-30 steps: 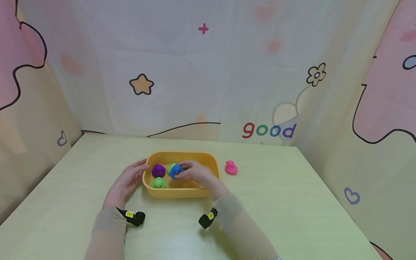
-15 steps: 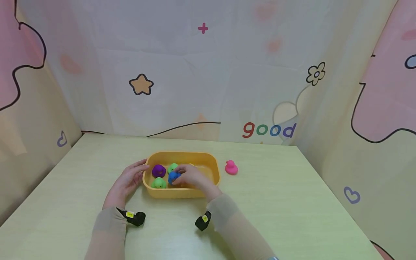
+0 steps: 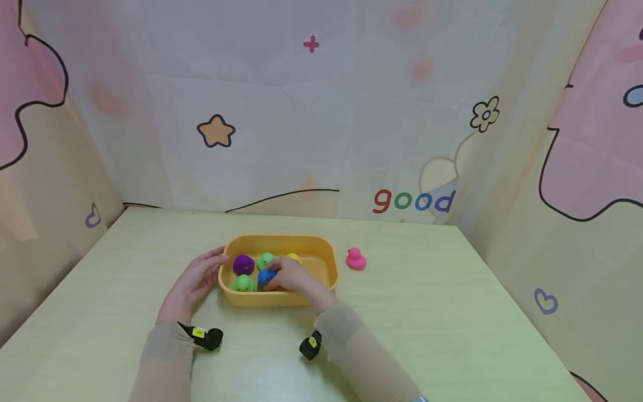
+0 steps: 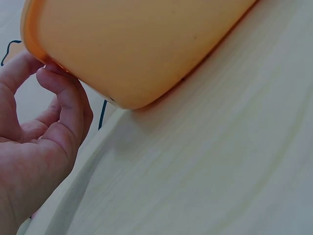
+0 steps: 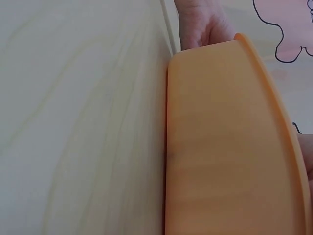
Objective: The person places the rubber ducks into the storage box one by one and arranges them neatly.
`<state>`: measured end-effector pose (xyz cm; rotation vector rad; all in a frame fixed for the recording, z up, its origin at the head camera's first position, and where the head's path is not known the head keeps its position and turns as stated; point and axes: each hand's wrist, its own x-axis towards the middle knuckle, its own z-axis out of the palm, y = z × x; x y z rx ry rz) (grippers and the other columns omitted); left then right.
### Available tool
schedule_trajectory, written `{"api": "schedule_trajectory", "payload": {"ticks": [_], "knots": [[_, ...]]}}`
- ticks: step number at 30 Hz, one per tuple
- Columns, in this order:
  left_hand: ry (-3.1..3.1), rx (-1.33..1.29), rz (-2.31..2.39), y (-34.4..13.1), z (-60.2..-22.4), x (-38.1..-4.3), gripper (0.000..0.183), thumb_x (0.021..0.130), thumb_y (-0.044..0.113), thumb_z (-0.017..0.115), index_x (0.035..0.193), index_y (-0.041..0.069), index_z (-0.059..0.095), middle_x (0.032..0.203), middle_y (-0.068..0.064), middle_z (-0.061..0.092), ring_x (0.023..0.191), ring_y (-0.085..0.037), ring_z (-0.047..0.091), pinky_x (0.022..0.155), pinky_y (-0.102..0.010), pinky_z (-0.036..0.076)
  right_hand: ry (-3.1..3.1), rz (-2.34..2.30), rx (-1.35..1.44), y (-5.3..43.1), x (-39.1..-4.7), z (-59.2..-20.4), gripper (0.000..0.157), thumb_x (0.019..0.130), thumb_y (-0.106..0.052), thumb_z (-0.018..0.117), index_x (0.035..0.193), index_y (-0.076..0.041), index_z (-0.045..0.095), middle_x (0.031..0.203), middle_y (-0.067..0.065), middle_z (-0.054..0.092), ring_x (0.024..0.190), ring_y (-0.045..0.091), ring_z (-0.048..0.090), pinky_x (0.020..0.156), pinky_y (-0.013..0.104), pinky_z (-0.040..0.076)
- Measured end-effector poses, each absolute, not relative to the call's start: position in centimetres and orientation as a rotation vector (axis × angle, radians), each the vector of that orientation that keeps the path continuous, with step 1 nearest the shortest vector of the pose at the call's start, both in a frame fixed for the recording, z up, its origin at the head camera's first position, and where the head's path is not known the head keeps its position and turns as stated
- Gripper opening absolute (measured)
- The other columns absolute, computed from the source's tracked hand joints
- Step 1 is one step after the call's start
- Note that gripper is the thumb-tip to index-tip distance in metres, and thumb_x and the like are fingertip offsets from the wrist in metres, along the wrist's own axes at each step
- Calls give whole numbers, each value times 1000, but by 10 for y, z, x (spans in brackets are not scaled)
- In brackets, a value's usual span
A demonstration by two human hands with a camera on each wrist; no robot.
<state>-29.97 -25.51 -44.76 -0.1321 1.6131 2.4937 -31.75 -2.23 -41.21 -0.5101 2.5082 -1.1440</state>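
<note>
In the head view, my right hand [image 3: 293, 276] reaches into a yellow-orange plastic bin [image 3: 329, 273] and holds a small blue toy duck [image 3: 264, 278] by its right side, low in the bin. A purple toy duck [image 3: 243, 264] and two green ones, one at the back [image 3: 265, 261] and one in front [image 3: 244, 283], sit left of and behind it. Partly hidden behind my right hand is a yellow toy [image 3: 294, 257]. My left hand [image 3: 201, 273] rests against the bin's left end; in the left wrist view its bent fingers [image 4: 63, 93] touch the outer wall below the rim.
A pink toy duck [image 3: 356, 259] stands on the pale table [image 3: 427, 312], right of the bin. Printed cloth [image 3: 271, 139] surrounds the table at the back and sides. Black wrist cameras [image 3: 207, 338] sit at both sleeves.
My right hand has lowered the blue duck forward and slightly left, to beside the front green duck. The back green duck and the yellow toy show more now. My left hand stays put.
</note>
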Motion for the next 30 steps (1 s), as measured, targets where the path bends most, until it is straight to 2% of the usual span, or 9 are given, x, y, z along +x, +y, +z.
{"api": "schedule_trajectory", "payload": {"ticks": [6,12,17,20,26,30], "knots": [[1637,-138,2472,-256,-449,-301,70,98,6,56,154,-3,15,103,10,63,90,2,62,80,-12,53,2535,-1119,-519,-23,-316,-412,32,81,-6,77,113,-4,69,124,13,64,106,25,57,101,43,50],[1640,-127,2470,-256,-450,-301,71,97,7,57,154,-3,15,102,10,63,89,2,62,79,-12,54,2560,-1098,-519,-23,-316,-411,30,81,-2,77,109,-2,70,115,13,67,99,24,57,96,40,53],[1653,-136,2462,-256,-450,-302,71,98,8,56,154,-2,15,103,11,62,90,2,61,80,-12,54,2576,-1044,-562,-17,-314,-407,33,82,-4,76,114,-4,69,120,13,66,107,27,59,100,41,50],[1660,-131,2456,-255,-450,-302,71,98,8,56,154,-2,15,103,11,62,91,3,61,82,-12,53,2582,-1038,-565,-6,-311,-396,35,83,-9,74,118,-6,68,125,12,64,113,28,59,102,42,48],[1655,-103,2471,-255,-449,-301,70,98,6,55,154,-4,14,101,11,64,88,3,62,77,-11,53,2590,-1189,-575,29,-316,-368,37,85,-11,72,121,-1,65,126,18,63,111,31,61,97,41,52],[1658,-85,2477,-256,-449,-300,69,98,5,53,153,-6,13,100,10,64,86,3,61,75,-11,53,2624,-1274,-509,56,-328,-358,39,87,-12,71,123,-1,63,129,18,61,115,32,59,99,42,52]]}}
